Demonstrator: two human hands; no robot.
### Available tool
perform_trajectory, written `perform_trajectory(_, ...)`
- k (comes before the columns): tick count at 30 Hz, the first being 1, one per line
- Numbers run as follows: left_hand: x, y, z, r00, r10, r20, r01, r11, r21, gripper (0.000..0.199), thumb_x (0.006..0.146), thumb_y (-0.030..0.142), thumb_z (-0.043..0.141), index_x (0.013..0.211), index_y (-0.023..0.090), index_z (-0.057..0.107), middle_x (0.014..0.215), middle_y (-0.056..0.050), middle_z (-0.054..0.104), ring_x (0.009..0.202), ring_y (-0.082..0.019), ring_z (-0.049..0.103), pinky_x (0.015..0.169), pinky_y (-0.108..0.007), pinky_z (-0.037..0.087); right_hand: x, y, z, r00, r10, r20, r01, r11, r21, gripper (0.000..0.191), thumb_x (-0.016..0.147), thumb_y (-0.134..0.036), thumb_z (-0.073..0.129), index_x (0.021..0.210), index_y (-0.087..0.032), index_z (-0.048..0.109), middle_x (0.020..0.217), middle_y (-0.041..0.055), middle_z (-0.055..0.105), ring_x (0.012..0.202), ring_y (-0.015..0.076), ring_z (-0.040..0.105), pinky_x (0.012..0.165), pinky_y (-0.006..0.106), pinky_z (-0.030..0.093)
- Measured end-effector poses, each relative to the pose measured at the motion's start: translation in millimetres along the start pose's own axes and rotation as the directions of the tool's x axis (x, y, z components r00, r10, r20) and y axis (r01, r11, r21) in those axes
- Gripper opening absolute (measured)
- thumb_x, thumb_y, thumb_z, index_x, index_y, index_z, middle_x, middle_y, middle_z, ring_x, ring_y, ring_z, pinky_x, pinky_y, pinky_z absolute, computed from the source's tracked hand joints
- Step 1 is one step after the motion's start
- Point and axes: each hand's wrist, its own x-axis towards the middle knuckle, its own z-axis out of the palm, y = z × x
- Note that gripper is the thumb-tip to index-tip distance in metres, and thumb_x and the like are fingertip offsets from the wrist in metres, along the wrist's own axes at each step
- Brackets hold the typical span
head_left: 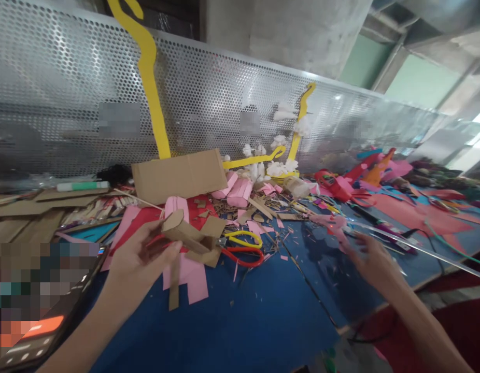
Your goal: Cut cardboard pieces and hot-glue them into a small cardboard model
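Observation:
My left hand (137, 254) grips a small folded cardboard shape (187, 233) between thumb and fingers, above pink paper and cardboard scraps. Just right of that shape lie scissors (243, 251) with one yellow and one red handle. My right hand (372, 259) is stretched out over the right side of the blue table, fingers apart. Its fingertips are beside a pink hot glue gun (331, 224); whether they touch it I cannot tell. Under the left hand a pink paper piece (197, 285) and a narrow cardboard strip (173, 287) lie on the table.
A perforated metal panel (224, 93) stands behind the blue table (240, 331). Against it are a cardboard box (180, 176) and yellow paper strips (149, 77). Pink paper rolls (240, 191) and scraps lie mid-table. A clear strip (419, 241) crosses the right; a dark device (57, 321) lies left.

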Motion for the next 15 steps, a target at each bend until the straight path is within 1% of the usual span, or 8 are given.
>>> perform_trajectory(2, 2, 2, -0.7, 0.998, 0.026, -0.055, -0.027, 0.999, -0.024, 0.045, 0.078, 0.035, 0.083, 0.117, 0.021, 0.065, 0.122, -0.009, 0.074, 0.103, -0.027, 0.074, 0.096, -0.042, 0.062, -36, -20, -5, 0.995, -0.010, -0.097, 0.009, 1.000, -0.017, 0.043, 0.094, -0.055, 0.050, 0.120, -0.021, 0.055, 0.113, 0.0258, 0.069, 0.107, 0.0433, 0.066, 0.094, 0.056, 0.049)
perform_trajectory(4, 6, 2, -2.6, 0.993, 0.051, -0.109, -0.056, 0.998, -0.043, 0.042, 0.079, 0.037, 0.081, 0.115, 0.020, 0.067, 0.119, -0.009, 0.075, 0.107, -0.027, 0.074, 0.104, -0.044, 0.058, -73, -55, -5, 0.985, -0.151, -0.083, 0.157, 0.986, 0.064, 0.026, 0.098, -0.048, 0.051, 0.114, -0.028, 0.057, 0.106, 0.0156, 0.071, 0.094, 0.0361, 0.070, 0.085, 0.050, 0.055)
perform_trajectory(5, 8, 1, -4.1, 0.989, 0.054, -0.136, -0.061, 0.997, -0.045, 0.043, 0.078, 0.036, 0.082, 0.114, 0.020, 0.067, 0.118, -0.009, 0.075, 0.109, -0.028, 0.073, 0.105, -0.046, 0.057, -88, -77, -5, 0.948, -0.317, 0.024, 0.310, 0.938, 0.156, 0.019, 0.099, -0.043, 0.054, 0.112, -0.029, 0.058, 0.104, 0.0113, 0.072, 0.091, 0.0323, 0.072, 0.081, 0.046, 0.057)
perform_trajectory(7, 13, -2, -8.0, 0.983, 0.047, -0.178, -0.056, 0.998, -0.043, 0.044, 0.075, 0.035, 0.084, 0.114, 0.019, 0.067, 0.116, -0.009, 0.075, 0.112, -0.028, 0.072, 0.108, -0.047, 0.055, -109, -130, -5, 0.786, -0.587, 0.192, 0.511, 0.792, 0.334, 0.017, 0.099, -0.034, 0.060, 0.116, -0.031, 0.061, 0.111, 0.0073, 0.074, 0.100, 0.0281, 0.073, 0.086, 0.040, 0.058)
perform_trajectory(8, 15, -4, -10.3, 0.979, 0.043, -0.200, -0.057, 0.996, -0.065, 0.045, 0.074, 0.034, 0.085, 0.113, 0.019, 0.067, 0.117, -0.009, 0.075, 0.113, -0.028, 0.071, 0.108, -0.047, 0.055, -114, -158, -5, 0.671, -0.695, 0.259, 0.572, 0.707, 0.416, 0.019, 0.098, -0.030, 0.062, 0.118, -0.031, 0.062, 0.112, 0.0060, 0.075, 0.102, 0.0268, 0.073, 0.087, 0.039, 0.057)
perform_trajectory(10, 20, -8, -15.1, 0.977, 0.014, -0.214, -0.041, 0.992, -0.122, 0.045, 0.073, 0.034, 0.087, 0.111, 0.018, 0.069, 0.116, -0.009, 0.075, 0.114, -0.028, 0.071, 0.104, -0.046, 0.057, -113, -213, -5, 0.529, -0.774, 0.348, 0.580, 0.630, 0.517, 0.020, 0.100, -0.023, 0.060, 0.118, -0.030, 0.065, 0.114, 0.0049, 0.075, 0.102, 0.0250, 0.071, 0.090, 0.038, 0.056)
perform_trajectory(12, 24, -11, -19.7, 0.974, -0.024, -0.226, -0.026, 0.976, -0.215, 0.042, 0.072, 0.034, 0.087, 0.108, 0.020, 0.070, 0.114, -0.009, 0.075, 0.113, -0.027, 0.071, 0.098, -0.043, 0.061, -106, -262, -1, 0.449, -0.786, 0.425, 0.552, 0.618, 0.559, 0.018, 0.101, -0.021, 0.057, 0.116, -0.025, 0.067, 0.116, 0.0072, 0.073, 0.105, 0.0262, 0.069, 0.095, 0.041, 0.054)
perform_trajectory(15, 28, -13, -25.8, 0.963, -0.063, -0.263, -0.019, 0.954, -0.300, 0.044, 0.070, 0.034, 0.088, 0.107, 0.020, 0.068, 0.111, -0.007, 0.074, 0.111, -0.025, 0.071, 0.092, -0.039, 0.062, -96, -318, 16, 0.448, -0.748, 0.490, 0.511, 0.664, 0.546, 0.015, 0.102, -0.026, 0.058, 0.113, -0.021, 0.067, 0.117, 0.0094, 0.072, 0.109, 0.0273, 0.068, 0.097, 0.041, 0.052)
